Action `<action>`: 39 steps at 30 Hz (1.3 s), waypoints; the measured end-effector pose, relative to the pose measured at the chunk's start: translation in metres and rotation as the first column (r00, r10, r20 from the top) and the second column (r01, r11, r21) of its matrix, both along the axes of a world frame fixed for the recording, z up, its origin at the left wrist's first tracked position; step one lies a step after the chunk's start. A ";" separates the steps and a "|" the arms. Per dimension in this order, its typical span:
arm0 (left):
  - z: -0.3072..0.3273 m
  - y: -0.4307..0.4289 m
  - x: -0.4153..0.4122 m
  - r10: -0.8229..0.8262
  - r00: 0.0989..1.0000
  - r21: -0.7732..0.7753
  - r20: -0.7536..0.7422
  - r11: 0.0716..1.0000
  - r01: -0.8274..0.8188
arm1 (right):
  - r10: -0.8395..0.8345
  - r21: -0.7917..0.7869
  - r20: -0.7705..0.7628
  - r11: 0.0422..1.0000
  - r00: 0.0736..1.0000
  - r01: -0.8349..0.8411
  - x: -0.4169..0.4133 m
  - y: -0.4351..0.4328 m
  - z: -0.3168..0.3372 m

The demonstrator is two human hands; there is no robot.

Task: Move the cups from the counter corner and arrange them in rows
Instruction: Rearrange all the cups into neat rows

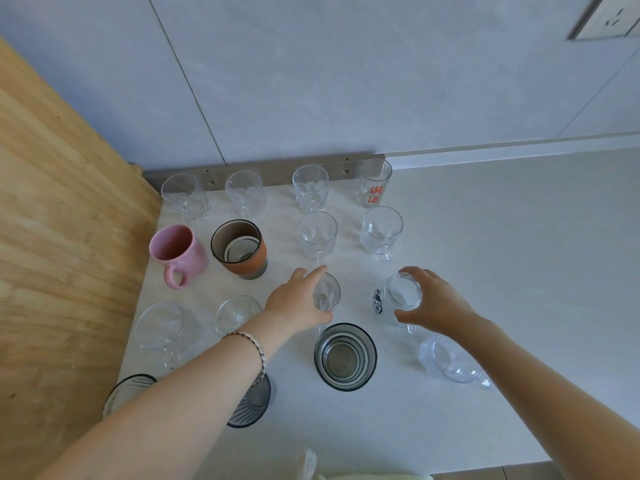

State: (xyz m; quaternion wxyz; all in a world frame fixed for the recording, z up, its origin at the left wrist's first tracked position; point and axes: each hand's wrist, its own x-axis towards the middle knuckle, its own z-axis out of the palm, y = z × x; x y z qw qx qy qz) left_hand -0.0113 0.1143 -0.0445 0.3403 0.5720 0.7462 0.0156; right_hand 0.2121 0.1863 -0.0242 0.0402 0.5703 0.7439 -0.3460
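Observation:
Several cups stand in rows on the pale counter (485, 271). The back row has three clear glass mugs and a tall glass with red print (374, 183). Behind my hands stand a pink mug (176, 252), a brown tumbler (239, 249) and two clear mugs. My left hand (298, 301) grips a small clear glass (327, 292) in the third row. My right hand (434, 301) wraps around a clear glass with a blue mark (401, 294) beside it. Both glasses stand upright on the counter.
A wooden panel (62, 237) walls the left side. A grey tiled wall with a metal strip (263, 171) closes the back. Nearer me stand a dark-rimmed glass (345, 356), a clear mug (450, 362), two clear cups on the left and two ribbed dark glasses under my left arm.

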 end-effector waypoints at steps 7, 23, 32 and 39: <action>-0.005 -0.004 0.001 0.033 0.998 0.049 0.053 0.998 -0.036 | 0.110 -0.020 0.051 0.994 0.993 -0.109 0.003 0.006 0.005; 0.045 -0.119 -0.087 0.337 0.929 0.405 -0.151 0.879 -0.253 | 0.420 0.241 -0.117 0.891 0.900 -0.385 -0.103 -0.090 0.043; 0.016 -0.217 -0.137 0.291 0.941 -0.146 -0.171 0.937 -0.316 | 0.501 -0.066 0.175 0.865 0.847 -0.498 -0.179 -0.188 0.004; 0.019 -0.231 -0.137 0.204 0.958 -0.104 -0.201 0.968 -0.228 | 0.380 -0.006 0.191 0.922 0.905 -0.386 -0.173 -0.222 0.001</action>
